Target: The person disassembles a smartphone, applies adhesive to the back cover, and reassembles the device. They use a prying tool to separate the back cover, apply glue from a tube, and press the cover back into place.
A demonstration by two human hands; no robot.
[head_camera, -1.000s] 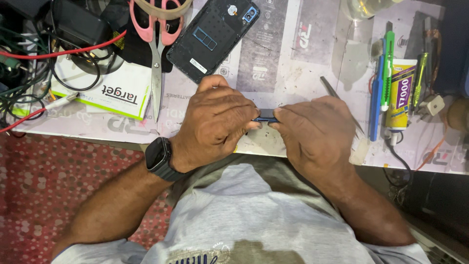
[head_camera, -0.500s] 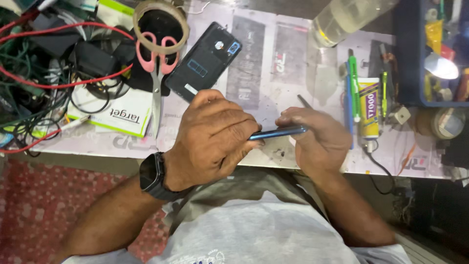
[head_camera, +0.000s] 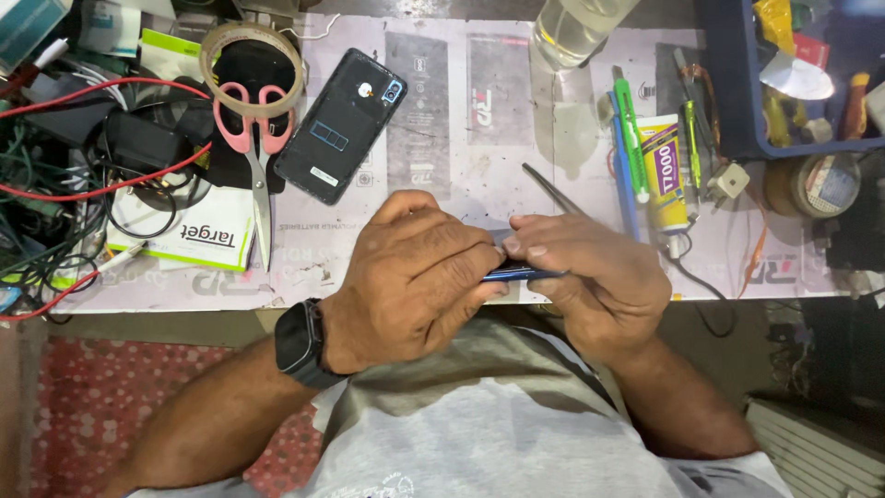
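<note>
My left hand (head_camera: 410,277) and my right hand (head_camera: 590,277) meet at the near edge of the work mat (head_camera: 442,138). Between them they hold a thin dark blue phone part (head_camera: 521,272), seen edge-on. Most of it is hidden under the fingers. A black smartwatch (head_camera: 297,343) is on my left wrist. A phone's black back cover (head_camera: 341,126) lies on the mat just beyond my left hand. Metal tweezers (head_camera: 551,191) lie right beyond my right hand.
Pink-handled scissors (head_camera: 253,152) and a tape roll (head_camera: 251,55) lie at the left by tangled cables (head_camera: 74,175). A glue tube (head_camera: 666,175), green and blue tools (head_camera: 627,138), a clear bottle (head_camera: 576,28) and a blue parts tray (head_camera: 728,101) stand at the right.
The view has shifted so the desk sits lower and wider in frame. My hands have stayed together on the blue part, with the right fingers now closer over it.
</note>
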